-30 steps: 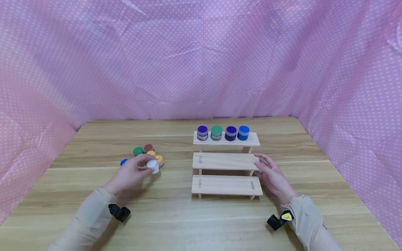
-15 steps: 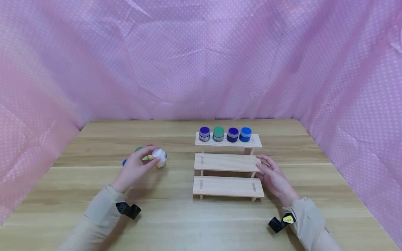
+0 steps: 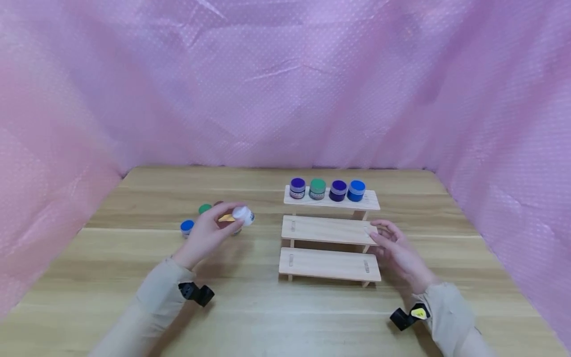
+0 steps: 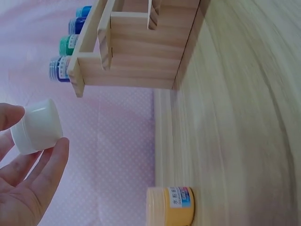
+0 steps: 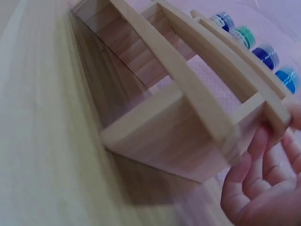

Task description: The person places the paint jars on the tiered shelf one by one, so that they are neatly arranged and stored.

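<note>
Your left hand [image 3: 202, 237] pinches a white jar [image 3: 243, 215] between thumb and fingers, tilted in the air above the bench [image 3: 267, 317], left of the wooden rack [image 3: 330, 263] and apart from it. Your right hand [image 3: 403, 259] grips the right end of the middle shelf [image 3: 327, 229]. Four jars [image 3: 317, 190], two purple, one green and one blue, line the top shelf [image 3: 369, 199]; a blue jar [image 3: 187, 228] and a yellow jar [image 4: 170, 212] stand on the bench near your left hand. For a clean carry, level the white jar, give the yellow one room, and steady the rack without tugging: a jolt could upset the row above.
</note>
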Tool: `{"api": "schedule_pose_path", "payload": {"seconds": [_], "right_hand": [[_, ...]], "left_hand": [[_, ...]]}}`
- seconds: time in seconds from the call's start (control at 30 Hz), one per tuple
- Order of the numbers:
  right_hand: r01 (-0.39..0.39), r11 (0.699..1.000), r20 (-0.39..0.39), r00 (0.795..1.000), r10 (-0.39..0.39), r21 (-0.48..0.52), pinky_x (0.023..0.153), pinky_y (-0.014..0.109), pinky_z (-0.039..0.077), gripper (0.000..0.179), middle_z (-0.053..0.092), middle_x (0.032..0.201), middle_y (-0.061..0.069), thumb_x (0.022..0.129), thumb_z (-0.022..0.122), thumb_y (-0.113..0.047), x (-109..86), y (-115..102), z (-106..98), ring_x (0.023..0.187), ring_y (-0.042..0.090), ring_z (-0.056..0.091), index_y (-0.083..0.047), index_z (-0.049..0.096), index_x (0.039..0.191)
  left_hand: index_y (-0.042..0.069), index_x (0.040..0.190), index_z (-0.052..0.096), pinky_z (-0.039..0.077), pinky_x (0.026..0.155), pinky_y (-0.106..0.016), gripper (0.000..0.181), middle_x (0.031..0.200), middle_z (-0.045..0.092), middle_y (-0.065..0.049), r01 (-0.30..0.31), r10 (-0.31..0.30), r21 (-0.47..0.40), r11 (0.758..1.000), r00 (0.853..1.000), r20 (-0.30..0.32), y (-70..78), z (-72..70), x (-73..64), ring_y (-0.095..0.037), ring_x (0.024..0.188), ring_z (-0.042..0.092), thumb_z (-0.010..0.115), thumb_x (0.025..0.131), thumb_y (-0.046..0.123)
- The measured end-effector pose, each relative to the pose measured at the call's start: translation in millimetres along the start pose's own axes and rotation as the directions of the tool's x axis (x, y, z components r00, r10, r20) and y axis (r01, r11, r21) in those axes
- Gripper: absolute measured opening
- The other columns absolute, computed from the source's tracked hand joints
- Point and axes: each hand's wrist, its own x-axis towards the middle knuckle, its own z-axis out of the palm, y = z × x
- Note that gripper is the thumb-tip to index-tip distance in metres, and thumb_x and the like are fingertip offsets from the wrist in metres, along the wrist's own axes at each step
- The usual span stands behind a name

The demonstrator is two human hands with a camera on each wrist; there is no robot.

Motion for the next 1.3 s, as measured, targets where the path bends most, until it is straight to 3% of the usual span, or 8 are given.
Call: {"api": "schedule_pose_path", "payload": {"seconds": [0.1, 0.27, 0.5, 0.73, 1.03, 1.3], "right_hand": [[-0.007, 0.998, -0.022, 1.0, 0.006, -0.068, 0.074, 0.018, 0.053, 0.02, 0.061, 0.095, -0.008, 0.095, 0.054, -0.007, -1.7, -7, -2, 0.083, 0.003, 0.057, -0.021, 0.053, 0.11], [-0.023, 0.996, -0.035, 0.999, 0.02, -0.087, 0.065, 0.016, 0.05, 0.021, 0.059, 0.089, -0.007, 0.093, 0.057, -0.006, -0.1, -9, 2, 0.072, 0.003, 0.053, -0.02, 0.054, 0.108], [-0.055, 0.997, -0.057, 0.997, 0.051, -0.06, 0.074, 0.019, 0.053, 0.021, 0.063, 0.095, -0.008, 0.094, 0.056, -0.007, -2.3, -5, 8, 0.084, 0.004, 0.06, -0.022, 0.054, 0.109], [-0.025, 1.0, -0.034, 0.999, 0.025, -0.005, 0.07, 0.018, 0.053, 0.021, 0.064, 0.093, -0.006, 0.095, 0.054, -0.004, -3.5, -3, 8, 0.079, 0.004, 0.06, -0.021, 0.056, 0.108], [-0.002, 1.0, -0.026, 1.0, 0.002, 0.007, 0.069, 0.018, 0.052, 0.022, 0.064, 0.094, -0.006, 0.095, 0.052, -0.003, -5.2, -5, 5, 0.078, 0.005, 0.06, -0.022, 0.057, 0.107], [-0.002, 1.0, -0.026, 1.0, 0.002, 0.0, 0.071, 0.018, 0.052, 0.022, 0.064, 0.095, -0.008, 0.095, 0.053, -0.004, -3.6, -4, 6, 0.081, 0.004, 0.06, -0.021, 0.055, 0.109]], "left_hand": [[0.005, 0.127, 0.056, 0.056, 0.082, -0.026, 0.039, 0.12, 0.057, -0.011, -0.025, 0.025, -0.003, 1.0, 1.0, -0.001, 4.5, 6.2, 3.5, -0.027, 0.109, 0.058, 0.065, 0.089, 0.009], [0.005, 0.124, 0.059, 0.056, 0.085, -0.032, 0.038, 0.119, 0.06, -0.01, -0.065, 0.065, 0.036, 0.997, 0.998, -0.006, 11.0, 16.1, 5.2, -0.026, 0.11, 0.057, 0.067, 0.087, 0.005], [0.008, 0.122, 0.061, 0.057, 0.083, -0.031, 0.037, 0.121, 0.062, -0.008, -0.133, 0.132, 0.018, 0.991, 0.989, 0.067, 19.8, 33.0, 9.2, -0.025, 0.109, 0.058, 0.068, 0.086, 0.006], [0.003, 0.122, 0.06, 0.056, 0.084, -0.032, 0.036, 0.121, 0.062, -0.011, -0.185, 0.191, -0.064, 0.981, 0.977, 0.1, 27.6, 54.3, 16.1, -0.027, 0.11, 0.058, 0.067, 0.086, 0.005], [0.007, 0.125, 0.06, 0.056, 0.083, -0.025, 0.038, 0.121, 0.062, -0.01, -0.182, 0.198, -0.136, 0.974, 0.973, 0.116, 43.9, 81.2, 32.1, -0.024, 0.106, 0.06, 0.066, 0.088, 0.008], [0.009, 0.124, 0.061, 0.055, 0.085, -0.024, 0.036, 0.121, 0.06, -0.006, -0.125, 0.151, -0.185, 0.975, 0.98, 0.132, 56.3, 99.1, 39.7, -0.022, 0.108, 0.06, 0.066, 0.088, 0.009]]}}
